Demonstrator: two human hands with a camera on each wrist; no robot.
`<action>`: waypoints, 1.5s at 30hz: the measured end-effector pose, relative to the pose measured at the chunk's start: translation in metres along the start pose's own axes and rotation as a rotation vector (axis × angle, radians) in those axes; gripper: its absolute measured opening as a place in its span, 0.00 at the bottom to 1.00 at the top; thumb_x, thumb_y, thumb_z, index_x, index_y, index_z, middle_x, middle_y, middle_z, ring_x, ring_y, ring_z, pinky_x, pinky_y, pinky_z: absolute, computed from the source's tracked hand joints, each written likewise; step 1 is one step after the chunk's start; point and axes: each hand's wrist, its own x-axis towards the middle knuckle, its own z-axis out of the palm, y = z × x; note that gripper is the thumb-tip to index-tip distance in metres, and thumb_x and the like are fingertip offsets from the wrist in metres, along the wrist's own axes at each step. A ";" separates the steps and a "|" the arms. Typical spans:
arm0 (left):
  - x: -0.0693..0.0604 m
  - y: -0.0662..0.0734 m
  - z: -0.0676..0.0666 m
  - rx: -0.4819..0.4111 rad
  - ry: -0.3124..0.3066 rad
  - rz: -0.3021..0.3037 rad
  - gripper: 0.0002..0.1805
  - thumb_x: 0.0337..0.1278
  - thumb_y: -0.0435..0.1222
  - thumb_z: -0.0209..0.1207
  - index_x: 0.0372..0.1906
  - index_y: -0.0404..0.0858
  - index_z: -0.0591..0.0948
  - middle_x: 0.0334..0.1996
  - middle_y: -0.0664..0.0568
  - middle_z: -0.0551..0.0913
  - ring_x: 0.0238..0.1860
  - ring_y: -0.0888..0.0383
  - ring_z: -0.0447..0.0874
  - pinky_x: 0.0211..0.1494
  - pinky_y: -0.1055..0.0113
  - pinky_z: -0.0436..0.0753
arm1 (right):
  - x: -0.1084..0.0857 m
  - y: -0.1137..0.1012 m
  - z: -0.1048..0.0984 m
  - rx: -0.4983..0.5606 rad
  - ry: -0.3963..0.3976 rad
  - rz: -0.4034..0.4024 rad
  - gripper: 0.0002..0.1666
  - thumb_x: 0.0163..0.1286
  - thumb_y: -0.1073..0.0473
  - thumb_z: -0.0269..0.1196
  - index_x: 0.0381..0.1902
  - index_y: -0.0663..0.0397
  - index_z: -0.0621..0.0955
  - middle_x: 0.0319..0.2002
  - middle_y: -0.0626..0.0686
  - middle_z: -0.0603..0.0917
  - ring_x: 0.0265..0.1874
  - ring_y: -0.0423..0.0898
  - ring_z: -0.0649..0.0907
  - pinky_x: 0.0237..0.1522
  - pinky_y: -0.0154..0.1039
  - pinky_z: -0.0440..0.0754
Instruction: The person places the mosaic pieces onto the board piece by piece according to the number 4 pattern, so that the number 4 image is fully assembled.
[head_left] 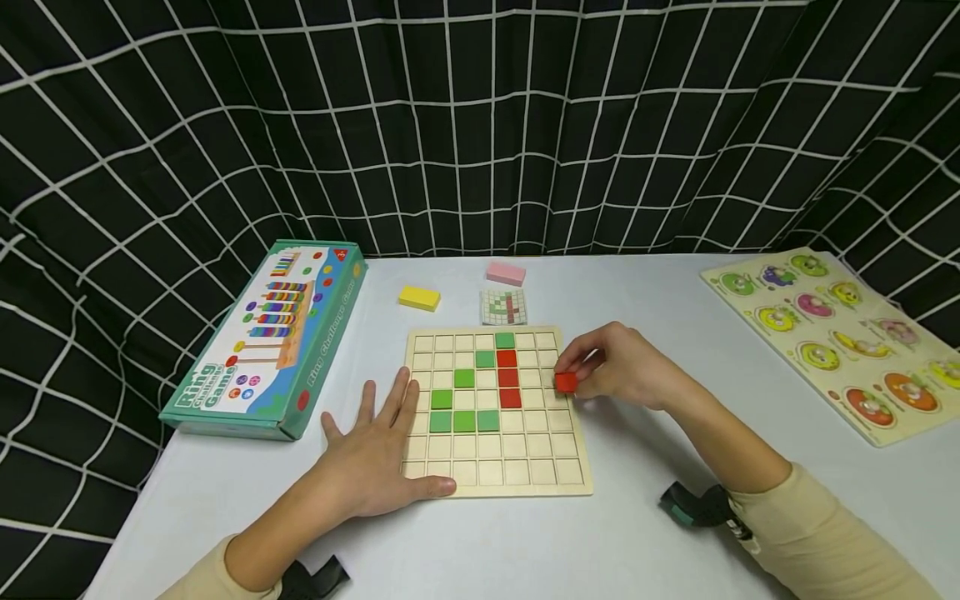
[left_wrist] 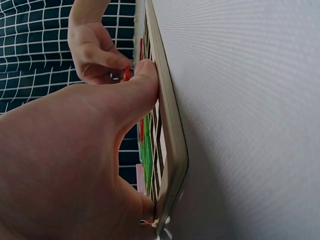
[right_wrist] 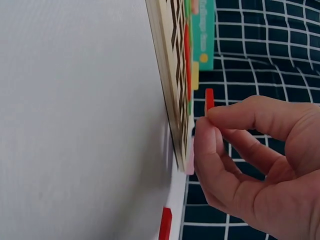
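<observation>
A wooden grid board (head_left: 498,475) lies on the white table with several green tiles (head_left: 464,421) and a column of red tiles (head_left: 509,377) in its squares. Over its right edge, my right hand (head_left: 626,367) pinches a red square tile (head_left: 566,382) between thumb and finger; the right wrist view shows this red tile (right_wrist: 209,100) held above the board. My left hand (head_left: 367,467) rests spread at the board's left side, its thumb (left_wrist: 145,85) lying on the near edge. Just behind the board is a small pattern card (head_left: 495,308) with a matching coloured grid.
A pink block (head_left: 506,273) and a yellow block (head_left: 419,298) lie behind the board. At the left is a ring game box (head_left: 262,333); a fruit puzzle board (head_left: 840,333) lies at the right. Another red piece (right_wrist: 165,225) shows low in the right wrist view.
</observation>
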 end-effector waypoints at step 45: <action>-0.003 0.002 -0.002 -0.011 0.003 -0.006 0.73 0.45 0.78 0.62 0.85 0.37 0.48 0.87 0.47 0.38 0.82 0.27 0.42 0.59 0.09 0.47 | 0.013 -0.030 0.051 -0.028 -0.185 -0.112 0.16 0.49 0.74 0.73 0.35 0.53 0.89 0.28 0.50 0.85 0.30 0.44 0.81 0.36 0.34 0.82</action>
